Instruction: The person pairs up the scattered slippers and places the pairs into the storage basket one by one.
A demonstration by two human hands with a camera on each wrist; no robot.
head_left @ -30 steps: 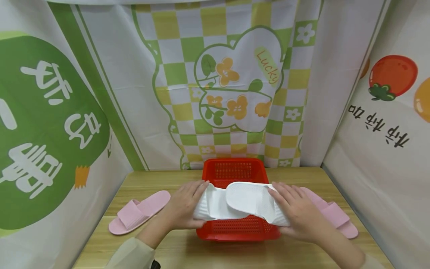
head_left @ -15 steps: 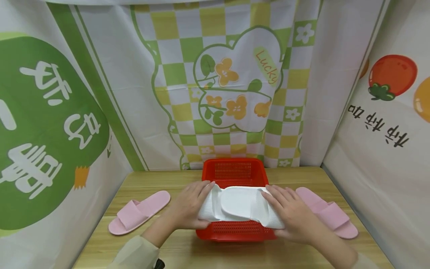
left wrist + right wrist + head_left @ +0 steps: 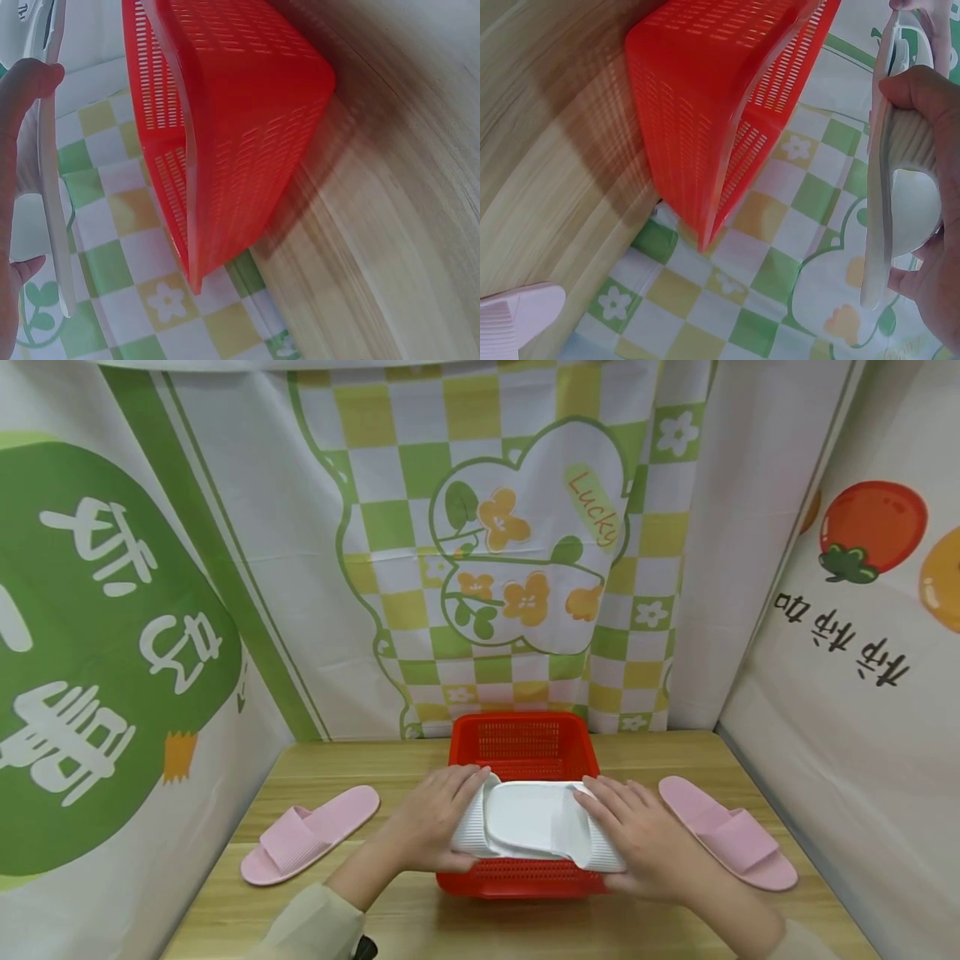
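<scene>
Two white slippers are held above a red basket [image 3: 525, 887], overlapping toe to toe with their ribbed straps at the outer ends. My left hand [image 3: 433, 818] grips the left white slipper [image 3: 471, 827] round its strap, thumb at the near edge. With my right hand [image 3: 643, 833] I grip the right white slipper [image 3: 528, 814], which lies over the left one and hides most of its sole. In the left wrist view the slippers' edge [image 3: 49, 157] stands beside the basket, apart from it. The right wrist view shows the right slipper's sole edge [image 3: 881, 187] with the thumb on it.
A pink slipper [image 3: 296, 842] lies on the wooden table [image 3: 390, 918] at the left. Another pink slipper [image 3: 738, 839] lies at the right, beyond my right hand. Behind the basket hangs a checkered cloth [image 3: 480, 672], and printed cloth walls stand at both sides.
Both hands have drawn closer together, the left moving right and the right moving left. The two white slippers now overlap more and line up straighter above the basket.
</scene>
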